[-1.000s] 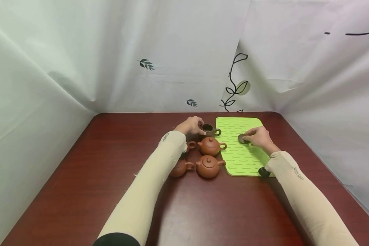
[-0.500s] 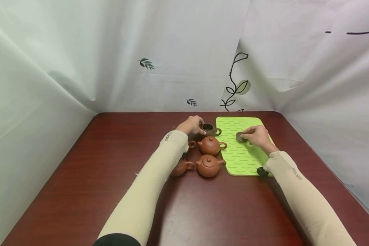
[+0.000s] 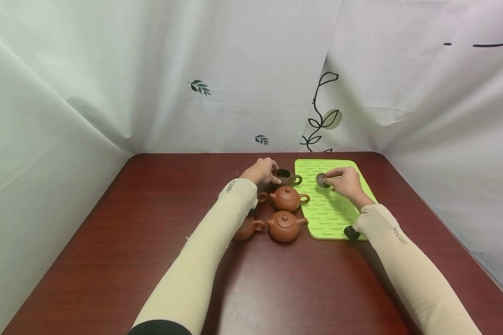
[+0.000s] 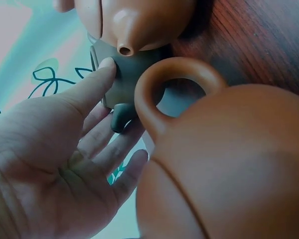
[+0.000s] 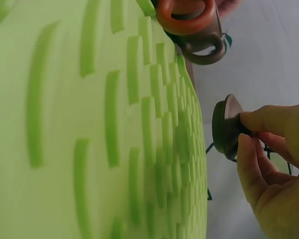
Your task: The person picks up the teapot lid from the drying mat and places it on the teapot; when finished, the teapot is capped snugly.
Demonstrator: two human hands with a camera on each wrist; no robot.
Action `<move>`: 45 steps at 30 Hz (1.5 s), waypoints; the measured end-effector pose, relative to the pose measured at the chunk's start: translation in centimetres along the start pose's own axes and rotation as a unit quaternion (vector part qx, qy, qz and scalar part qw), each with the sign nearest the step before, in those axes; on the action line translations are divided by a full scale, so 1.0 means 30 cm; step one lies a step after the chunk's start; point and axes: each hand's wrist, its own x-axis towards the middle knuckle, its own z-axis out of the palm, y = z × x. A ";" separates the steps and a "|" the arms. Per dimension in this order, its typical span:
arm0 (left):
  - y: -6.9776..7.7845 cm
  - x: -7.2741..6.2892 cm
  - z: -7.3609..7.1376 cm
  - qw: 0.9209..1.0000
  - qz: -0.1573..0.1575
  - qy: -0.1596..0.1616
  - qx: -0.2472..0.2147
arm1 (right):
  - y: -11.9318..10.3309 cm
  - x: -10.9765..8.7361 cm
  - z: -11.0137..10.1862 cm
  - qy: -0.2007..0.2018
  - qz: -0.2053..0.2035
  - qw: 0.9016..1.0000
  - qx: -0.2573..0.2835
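Observation:
My left hand (image 3: 261, 171) grips a dark brown teapot (image 3: 283, 177) without its lid, standing at the mat's left edge. In the left wrist view the thumb presses its side near the spout (image 4: 120, 118), and the other fingers reach round the far side. Over the green mat (image 3: 331, 218), my right hand (image 3: 347, 181) pinches a dark round lid (image 3: 322, 180) by its top. The right wrist view shows this lid (image 5: 226, 125) tilted and raised off the mat, between thumb and fingertips. The lid's knob is hidden by the fingers.
Two orange-brown lidded teapots, one (image 3: 287, 199) behind the other (image 3: 283, 227), stand just in front of the dark teapot. Further left, another teapot (image 3: 245, 229) and a handle (image 3: 261, 197) are partly covered by the left sleeve. White curtains surround the red-brown table (image 3: 151, 223).
My right hand has lifted the lid and carried it a little left and back, toward the dark teapot. The left hand and the teapots have stayed in place.

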 end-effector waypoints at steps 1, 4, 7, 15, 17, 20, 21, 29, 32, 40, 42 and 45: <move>0.000 0.001 0.000 1.000 -0.002 0.001 -0.002 | -0.004 0.002 0.002 0.001 0.001 1.000 -0.001; 0.002 0.004 -0.001 1.000 -0.004 -0.001 -0.001 | -0.017 0.007 0.009 0.003 0.006 1.000 0.007; 0.004 0.008 -0.003 1.000 -0.005 -0.003 0.006 | -0.034 0.009 0.016 0.003 0.002 1.000 0.010; 0.011 0.012 -0.012 1.000 -0.005 -0.011 0.022 | -0.074 0.008 0.039 -0.003 -0.004 1.000 0.018; 0.012 0.011 -0.013 1.000 -0.005 -0.011 0.025 | -0.085 0.007 0.046 -0.001 -0.010 1.000 0.019; 0.012 0.011 -0.012 1.000 -0.007 -0.008 0.023 | -0.099 0.008 0.054 -0.001 -0.020 1.000 0.023; 0.013 0.012 -0.012 1.000 -0.007 -0.008 0.021 | -0.103 0.008 0.057 -0.001 -0.021 0.999 0.024; 0.016 0.015 -0.014 1.000 -0.008 -0.005 0.011 | -0.152 0.013 0.083 -0.009 -0.012 0.999 0.047; 0.012 0.018 -0.013 1.000 -0.010 -0.003 0.011 | -0.170 0.020 0.095 -0.011 -0.011 0.999 0.048; 0.010 0.021 -0.010 1.000 -0.012 -0.002 -0.001 | -0.205 0.033 0.124 -0.003 -0.029 0.998 0.047; 0.010 0.020 -0.009 1.000 -0.015 -0.002 -0.002 | -0.213 0.036 0.133 -0.004 -0.032 0.998 0.046; 0.010 0.016 -0.009 1.000 -0.020 -0.003 0.002 | -0.228 0.043 0.144 -0.009 -0.033 0.999 0.042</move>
